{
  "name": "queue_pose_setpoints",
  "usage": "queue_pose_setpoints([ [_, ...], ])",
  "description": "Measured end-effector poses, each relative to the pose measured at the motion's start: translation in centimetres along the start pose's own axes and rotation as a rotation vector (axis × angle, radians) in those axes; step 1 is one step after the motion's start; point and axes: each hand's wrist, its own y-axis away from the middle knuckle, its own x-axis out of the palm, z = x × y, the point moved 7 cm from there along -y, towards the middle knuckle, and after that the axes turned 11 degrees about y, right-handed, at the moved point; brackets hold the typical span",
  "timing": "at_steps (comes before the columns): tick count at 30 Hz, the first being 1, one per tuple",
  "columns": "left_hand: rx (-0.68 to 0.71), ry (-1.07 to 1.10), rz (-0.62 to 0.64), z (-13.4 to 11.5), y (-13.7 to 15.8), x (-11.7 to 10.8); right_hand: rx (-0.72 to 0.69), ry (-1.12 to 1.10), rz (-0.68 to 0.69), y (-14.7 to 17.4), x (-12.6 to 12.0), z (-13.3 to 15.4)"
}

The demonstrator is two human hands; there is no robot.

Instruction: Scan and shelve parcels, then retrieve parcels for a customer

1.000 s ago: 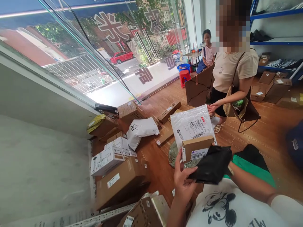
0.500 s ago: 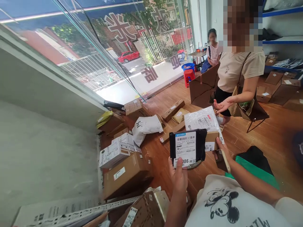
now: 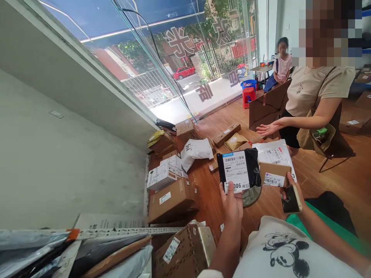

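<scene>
My left hand grips the lower edge of a black parcel with a white shipping label, thumb pressed on the label's front. In my right hand is a small brown cardboard box bearing a label. Behind that box, a white mailer bag is pinched in the same hand. A phone is also held there, below the box. The black parcel's right end comes close to the cardboard box. Facing me, a person holds out an open hand, palm up, just beyond the white mailer.
Boxes and a white bag lie along the left wall. A rack with parcels stands at lower left. A folded cardboard sheet and a red stool are farther back. Another person sits by a small table.
The view has swung left, so everything sits farther right in it. The cardboard box now shows more beside the black parcel. Both hands keep their hold.
</scene>
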Motion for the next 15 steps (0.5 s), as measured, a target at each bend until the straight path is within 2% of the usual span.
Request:
queue_pose_setpoints([
  [9, -0.017, 0.091, -0.02, -0.22, 0.49, 0.86, -0.026, 0.063, -0.084, 0.56, -0.46, 0.31],
  [15, -0.016, 0.056, -0.017, -0.09, 0.26, 0.61, -0.043, 0.049, -0.109, 0.86, -0.53, 0.85],
])
